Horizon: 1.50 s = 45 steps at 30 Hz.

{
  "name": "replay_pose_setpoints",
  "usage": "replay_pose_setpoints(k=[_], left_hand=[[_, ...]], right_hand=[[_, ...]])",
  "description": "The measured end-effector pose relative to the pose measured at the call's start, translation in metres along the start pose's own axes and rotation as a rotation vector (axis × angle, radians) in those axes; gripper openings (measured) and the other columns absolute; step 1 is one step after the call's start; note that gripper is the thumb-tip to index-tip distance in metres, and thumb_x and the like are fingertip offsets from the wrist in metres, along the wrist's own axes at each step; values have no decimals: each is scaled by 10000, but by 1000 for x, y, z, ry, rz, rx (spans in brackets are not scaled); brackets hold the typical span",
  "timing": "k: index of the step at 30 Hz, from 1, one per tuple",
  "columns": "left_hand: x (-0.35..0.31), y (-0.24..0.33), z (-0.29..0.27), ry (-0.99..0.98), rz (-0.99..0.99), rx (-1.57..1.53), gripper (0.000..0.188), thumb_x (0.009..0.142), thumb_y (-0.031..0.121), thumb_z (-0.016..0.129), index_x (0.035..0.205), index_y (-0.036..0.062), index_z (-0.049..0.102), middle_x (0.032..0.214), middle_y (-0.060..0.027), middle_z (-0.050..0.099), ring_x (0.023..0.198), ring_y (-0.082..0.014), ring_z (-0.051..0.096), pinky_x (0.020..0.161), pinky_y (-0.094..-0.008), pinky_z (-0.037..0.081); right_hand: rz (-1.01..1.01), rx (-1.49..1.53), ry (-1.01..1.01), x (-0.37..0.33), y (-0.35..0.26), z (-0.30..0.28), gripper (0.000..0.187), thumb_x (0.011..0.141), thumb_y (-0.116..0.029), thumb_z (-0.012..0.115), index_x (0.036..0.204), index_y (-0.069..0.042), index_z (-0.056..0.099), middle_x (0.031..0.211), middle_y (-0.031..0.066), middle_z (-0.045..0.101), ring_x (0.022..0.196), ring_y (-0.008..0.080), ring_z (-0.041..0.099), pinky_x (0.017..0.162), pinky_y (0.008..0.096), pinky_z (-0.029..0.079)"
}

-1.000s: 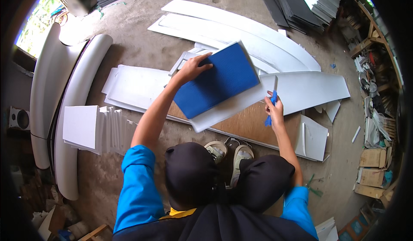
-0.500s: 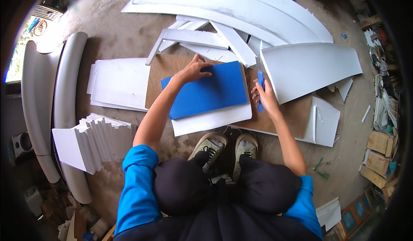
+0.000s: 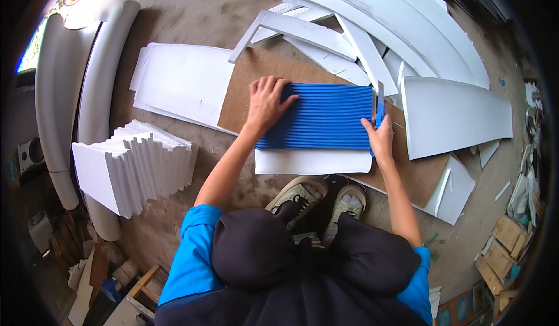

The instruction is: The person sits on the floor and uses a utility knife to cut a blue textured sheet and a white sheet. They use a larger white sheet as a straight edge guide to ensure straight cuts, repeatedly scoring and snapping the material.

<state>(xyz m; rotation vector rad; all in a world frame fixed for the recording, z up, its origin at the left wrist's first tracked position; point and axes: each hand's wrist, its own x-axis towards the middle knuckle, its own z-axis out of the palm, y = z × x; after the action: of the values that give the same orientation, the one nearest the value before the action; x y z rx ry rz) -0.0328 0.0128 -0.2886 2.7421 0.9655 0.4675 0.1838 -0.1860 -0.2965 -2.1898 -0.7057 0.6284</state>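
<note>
A blue ribbed sheet [image 3: 326,116] lies over a white panel [image 3: 314,162], which shows along its near edge. Both rest on a brown board [image 3: 276,70] on the floor. My left hand [image 3: 266,105] presses on the sheet's left end, fingers extended over its far corner and thumb apart. At the right end, my right hand [image 3: 381,140] is closed round a blue utility knife [image 3: 380,113]. Its blade points away from me, close beside the sheet's right edge. My right thumb is at that edge; whether it touches the sheet I cannot tell.
White panels [image 3: 180,81] lie at the left, beyond a stack of notched white pieces [image 3: 134,166]. White strips [image 3: 308,32] and long curved panels [image 3: 378,11] spread across the far side. Another white panel [image 3: 457,116] is on the right. Long rounded white pieces [image 3: 105,93] line the far left.
The blue sheet and white panel have turned squarer to me. My left hand has moved to the sheet's left end, and my right hand has brought the knife beside its right edge.
</note>
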Motion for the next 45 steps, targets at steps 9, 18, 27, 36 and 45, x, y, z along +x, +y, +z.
replay_pose_setpoints(k=[9,18,27,36,45], left_hand=[[-9,-21,6,90,-105,-51,295,818,342,565,957,84,585,921,-81,514,951,-247,454,848,-379,341],[44,94,50,-13,84,-88,438,799,420,552,968,17,524,981,-140,468,954,-285,429,816,-386,358],[43,110,54,-33,42,-29,369,831,331,536,1126,117,484,1047,-94,475,1031,-260,425,920,-453,277],[40,133,57,-45,35,16,452,853,375,470,1217,109,433,1110,-93,467,1105,-242,389,1000,-471,161],[40,135,61,-35,16,23,502,821,440,515,1182,95,460,1099,-102,462,1094,-251,390,977,-448,189]], right_hand=[[-7,-46,-26,1,0,0,361,728,-202,713,855,12,452,810,126,506,699,227,537,650,342,442],[-84,-66,-29,2,5,-1,360,733,-237,707,876,1,478,817,126,511,706,235,541,631,350,435],[168,452,-146,-25,-3,-76,284,923,-249,442,1117,-47,493,678,-7,483,572,61,477,544,211,449],[398,457,-26,-38,24,-66,589,793,-573,522,543,-41,515,430,-12,424,351,66,417,354,212,345],[338,530,-20,-41,36,-64,541,820,-516,521,557,-43,523,423,-12,419,344,67,416,345,222,336]])
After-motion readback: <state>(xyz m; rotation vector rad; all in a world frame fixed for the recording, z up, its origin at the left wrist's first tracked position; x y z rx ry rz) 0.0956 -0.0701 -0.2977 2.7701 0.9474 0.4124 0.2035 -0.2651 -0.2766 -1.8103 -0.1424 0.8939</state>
